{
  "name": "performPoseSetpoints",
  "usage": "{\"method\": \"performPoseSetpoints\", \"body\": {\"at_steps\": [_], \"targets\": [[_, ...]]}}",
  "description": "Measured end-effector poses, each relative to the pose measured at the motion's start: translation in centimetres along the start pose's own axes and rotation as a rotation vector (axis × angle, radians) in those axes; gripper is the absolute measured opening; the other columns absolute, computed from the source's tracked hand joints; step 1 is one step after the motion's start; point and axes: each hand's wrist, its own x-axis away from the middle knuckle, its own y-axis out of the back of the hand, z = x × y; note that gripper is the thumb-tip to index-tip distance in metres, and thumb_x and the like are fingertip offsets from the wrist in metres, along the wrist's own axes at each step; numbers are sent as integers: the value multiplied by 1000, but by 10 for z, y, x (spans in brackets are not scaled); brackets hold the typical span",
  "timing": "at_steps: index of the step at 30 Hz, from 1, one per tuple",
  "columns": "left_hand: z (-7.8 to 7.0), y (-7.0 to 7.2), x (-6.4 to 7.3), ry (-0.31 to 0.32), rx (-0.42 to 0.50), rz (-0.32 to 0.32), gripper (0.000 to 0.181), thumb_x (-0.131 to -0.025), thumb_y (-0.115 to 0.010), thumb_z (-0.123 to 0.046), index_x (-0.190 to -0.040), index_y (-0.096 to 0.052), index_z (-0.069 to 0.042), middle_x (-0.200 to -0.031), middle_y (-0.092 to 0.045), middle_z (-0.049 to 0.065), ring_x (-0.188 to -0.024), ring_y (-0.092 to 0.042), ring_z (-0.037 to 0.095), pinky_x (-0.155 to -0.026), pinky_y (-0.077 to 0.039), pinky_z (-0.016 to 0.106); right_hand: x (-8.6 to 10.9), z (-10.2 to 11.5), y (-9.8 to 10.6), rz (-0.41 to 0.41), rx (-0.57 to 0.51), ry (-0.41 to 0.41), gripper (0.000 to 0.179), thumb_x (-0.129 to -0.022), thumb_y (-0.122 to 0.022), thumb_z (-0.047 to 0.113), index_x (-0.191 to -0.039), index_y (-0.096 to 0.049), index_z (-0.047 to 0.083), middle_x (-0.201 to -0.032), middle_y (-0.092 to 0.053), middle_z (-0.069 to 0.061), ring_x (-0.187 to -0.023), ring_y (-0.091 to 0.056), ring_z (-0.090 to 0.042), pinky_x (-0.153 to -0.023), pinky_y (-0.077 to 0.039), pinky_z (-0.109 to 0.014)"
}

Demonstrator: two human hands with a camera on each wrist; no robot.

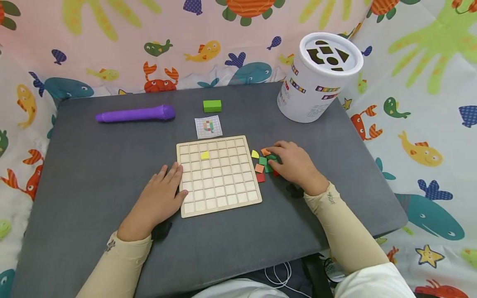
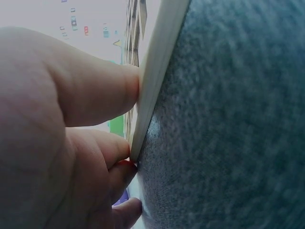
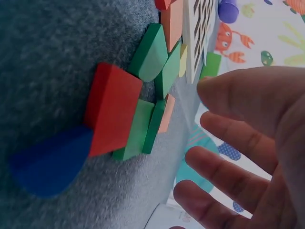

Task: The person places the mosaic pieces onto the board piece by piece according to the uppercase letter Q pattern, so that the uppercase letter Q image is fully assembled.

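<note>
holding one yellow piece [image 1: 205, 155], the grid board [image 1: 218, 176] lies flat.

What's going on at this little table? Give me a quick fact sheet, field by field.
Surface: grey table
Main item: wooden grid board holding one yellow piece
Left hand: fingers pressed against the board's left edge
Right hand: fingers relaxed, over the pile of coloured tiles beside the board
Pattern card: lies just behind the board
Also there: green block, purple marker, white shape-sorter tub
</note>
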Motion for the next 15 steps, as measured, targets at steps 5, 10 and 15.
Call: {"method": "performPoseSetpoints", "body": {"at_steps": [5,10,15], "targets": [[1,1,-2,-2,-22,12,77,-112,-53,-37,-170,-17,-1,-176,-13,18,-160,-8,47,-126,-12,65,-9,8,-5,-27,2,30,40,-101,-77,27,-138,-75,14,-134,-67,-13,-118,-61,-36,-97,-54,-55],[2,2,-3,-2,-33,16,78,-112,-53,-39,-170,-17,-2,-177,-13,16,-161,-8,45,-127,-12,63,-23,21,-12,-32,21,46,36,-99,-79,29,-131,-79,12,-122,-74,-9,-107,-68,-33,-86,-57,-53],[7,4,1,16,-33,7,77,-112,-54,-38,-170,-17,-2,-176,-14,16,-161,-10,45,-127,-14,63,-40,31,-16,-3,28,60,34,-99,-77,24,-131,-78,13,-122,-74,-8,-103,-68,-32,-82,-58,-51]]}}
